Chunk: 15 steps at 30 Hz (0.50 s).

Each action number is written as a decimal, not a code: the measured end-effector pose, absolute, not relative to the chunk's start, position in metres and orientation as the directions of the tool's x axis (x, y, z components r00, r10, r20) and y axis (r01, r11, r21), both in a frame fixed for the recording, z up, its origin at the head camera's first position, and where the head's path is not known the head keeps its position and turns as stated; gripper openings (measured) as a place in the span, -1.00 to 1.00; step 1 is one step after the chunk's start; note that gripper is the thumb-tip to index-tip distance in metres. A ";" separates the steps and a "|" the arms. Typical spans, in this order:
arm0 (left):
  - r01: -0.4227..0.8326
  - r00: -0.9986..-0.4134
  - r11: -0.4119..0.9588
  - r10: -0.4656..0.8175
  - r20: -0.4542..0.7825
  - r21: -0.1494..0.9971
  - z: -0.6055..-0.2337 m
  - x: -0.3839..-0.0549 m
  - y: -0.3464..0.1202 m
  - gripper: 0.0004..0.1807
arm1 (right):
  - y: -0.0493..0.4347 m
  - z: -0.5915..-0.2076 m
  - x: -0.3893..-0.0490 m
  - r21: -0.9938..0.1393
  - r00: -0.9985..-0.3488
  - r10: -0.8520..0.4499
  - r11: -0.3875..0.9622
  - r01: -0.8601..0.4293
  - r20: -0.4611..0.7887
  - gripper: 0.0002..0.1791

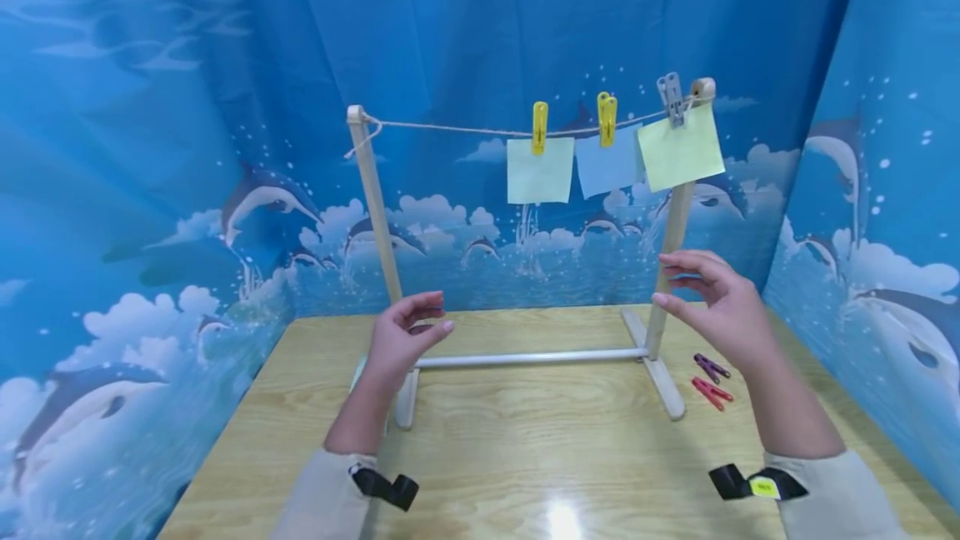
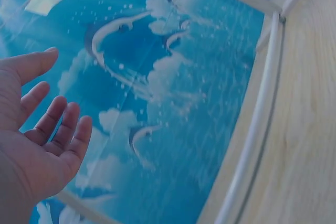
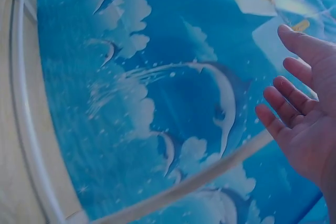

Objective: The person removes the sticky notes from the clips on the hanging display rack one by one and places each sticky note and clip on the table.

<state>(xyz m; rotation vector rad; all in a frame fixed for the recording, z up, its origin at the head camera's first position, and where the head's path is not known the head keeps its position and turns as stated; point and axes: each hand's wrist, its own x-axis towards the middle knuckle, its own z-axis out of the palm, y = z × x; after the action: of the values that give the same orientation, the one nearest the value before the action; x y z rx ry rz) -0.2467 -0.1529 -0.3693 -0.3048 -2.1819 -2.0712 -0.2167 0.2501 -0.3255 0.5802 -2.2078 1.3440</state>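
My left hand [image 1: 405, 332] is raised near the left post of a wooden frame, fingers loosely bent, holding nothing. Near the right post, my right hand [image 1: 712, 302] is also raised and empty, its fingers relaxed. A string [image 1: 457, 129] runs between the two post tops. On its right half hang a pale green paper [image 1: 540, 177] under a yellow clothespin [image 1: 539, 127], a pale blue paper [image 1: 609, 167] under another yellow clothespin [image 1: 607, 119], and a yellow-green paper [image 1: 682, 152] under a grey clothespin [image 1: 672, 98].
Right of the frame's right foot [image 1: 666, 390], a purple clothespin [image 1: 711, 367] and a red clothespin [image 1: 711, 392] lie on the wooden table [image 1: 525, 440]. A white bar [image 1: 525, 357] joins the feet low down. Something pale green [image 1: 358, 372] shows partly behind the left forearm. Dolphin-print curtains surround the table.
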 end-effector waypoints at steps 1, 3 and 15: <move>0.222 -0.973 0.048 0.071 0.218 0.974 -0.366 -0.248 -0.149 -0.51 | 0.247 -0.319 -0.218 -0.681 -0.779 -0.117 0.419 -0.601 0.616 -0.54; 0.222 -0.973 0.050 0.083 0.217 0.974 -0.358 -0.251 -0.141 -0.52 | 0.241 -0.305 -0.220 -0.659 -0.752 -0.145 0.396 -0.640 0.643 -0.54; 0.282 -0.942 -0.014 0.184 0.279 0.959 -0.321 -0.261 -0.101 -0.49 | 0.214 -0.239 -0.228 -0.579 -0.691 -0.266 0.393 -0.715 0.672 -0.50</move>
<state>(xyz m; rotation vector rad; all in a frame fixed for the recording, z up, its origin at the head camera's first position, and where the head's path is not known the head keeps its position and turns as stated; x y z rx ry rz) -0.2614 -0.1006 -0.3210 -0.5102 -2.1552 -2.1275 -0.2285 0.2143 -0.2392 0.8388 -2.1772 1.2485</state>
